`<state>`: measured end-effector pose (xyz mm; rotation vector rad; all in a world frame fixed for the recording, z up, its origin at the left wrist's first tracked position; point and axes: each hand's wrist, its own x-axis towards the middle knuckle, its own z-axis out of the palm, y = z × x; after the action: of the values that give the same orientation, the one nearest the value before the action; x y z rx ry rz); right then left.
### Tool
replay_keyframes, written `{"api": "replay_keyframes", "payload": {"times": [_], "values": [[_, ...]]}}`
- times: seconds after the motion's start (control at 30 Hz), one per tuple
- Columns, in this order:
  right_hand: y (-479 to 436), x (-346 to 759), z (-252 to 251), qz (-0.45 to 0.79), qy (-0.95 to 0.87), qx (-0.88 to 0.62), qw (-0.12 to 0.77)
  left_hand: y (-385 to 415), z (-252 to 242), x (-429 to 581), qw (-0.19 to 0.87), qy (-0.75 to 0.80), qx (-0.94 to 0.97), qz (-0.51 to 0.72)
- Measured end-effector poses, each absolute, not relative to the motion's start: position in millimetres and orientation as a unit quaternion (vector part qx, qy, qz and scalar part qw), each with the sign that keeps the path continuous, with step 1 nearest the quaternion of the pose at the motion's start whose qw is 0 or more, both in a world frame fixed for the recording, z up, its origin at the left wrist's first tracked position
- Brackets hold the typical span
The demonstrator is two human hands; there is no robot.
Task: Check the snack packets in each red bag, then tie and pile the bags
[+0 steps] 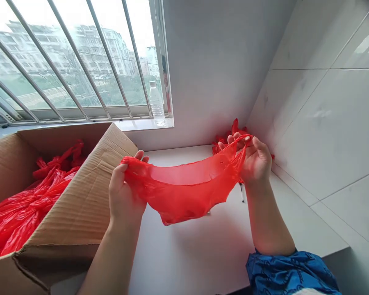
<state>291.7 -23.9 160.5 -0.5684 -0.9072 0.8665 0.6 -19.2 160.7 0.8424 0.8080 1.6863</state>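
Observation:
A thin red plastic bag (187, 196) is stretched sideways between my two hands above the white table. My left hand (126, 190) pinches its left end, thumb on top. At the right, my right hand (254, 157) has the other end, with the handle looped about its fingers. The bag's mouth sags in the middle, and its lower part hangs down. Behind my right hand lies a heap of red plastic bags (234, 126), partly hidden by the hand.
A cardboard box (80, 196) with its flaps up stands at the left, holding bundled red bags (33, 205). A clear plastic bottle (156, 104) is on the sill of the barred window. A pen-like object (241, 192) lies on the white table (197, 262). Tiled wall (335, 123) bounds the right.

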Motion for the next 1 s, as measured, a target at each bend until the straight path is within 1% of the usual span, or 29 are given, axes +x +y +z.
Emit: {"api": "replay_keyframes", "payload": {"times": [0.17,0.23,0.3,0.37,0.47,0.53,0.57,0.6,0.63,0.7,0.8,0.87,0.93,1.0], "values": [[-20,275,158,0.407,-0.450,-0.271,0.748,-7,171,7,0.557,0.295,0.348,0.694],[-21,268,162,0.409,-0.471,-0.279,0.730,-3,172,14,0.537,0.276,0.391,0.695],[-21,258,166,0.413,-0.481,-0.286,0.718,-1,170,20,0.488,0.275,0.440,0.702],[-21,249,168,0.418,-0.489,-0.292,0.708,0,166,24,0.401,0.307,0.497,0.705],[-21,240,165,0.416,-0.523,-0.308,0.677,2,159,22,0.178,0.369,0.599,0.688],[-22,237,161,0.402,-0.558,-0.334,0.644,1,157,17,0.041,0.375,0.638,0.672],[-24,236,160,0.388,-0.575,-0.352,0.629,-1,157,15,0.003,0.368,0.646,0.669],[-26,234,159,0.369,-0.592,-0.371,0.613,-3,157,13,-0.014,0.361,0.653,0.666],[-29,231,158,0.346,-0.611,-0.386,0.598,-6,159,12,-0.013,0.353,0.660,0.663],[-36,222,156,0.296,-0.660,-0.404,0.559,-14,162,12,0.025,0.335,0.689,0.642],[-41,203,150,0.237,-0.747,-0.395,0.480,-25,166,18,0.101,0.301,0.758,0.569],[-39,192,143,0.212,-0.777,-0.383,0.452,-29,167,22,0.125,0.276,0.795,0.525],[-33,188,137,0.210,-0.771,-0.377,0.468,-28,165,24,0.135,0.258,0.802,0.521],[-27,190,134,0.240,-0.736,-0.369,0.514,-23,162,22,0.166,0.253,0.788,0.536]]}}
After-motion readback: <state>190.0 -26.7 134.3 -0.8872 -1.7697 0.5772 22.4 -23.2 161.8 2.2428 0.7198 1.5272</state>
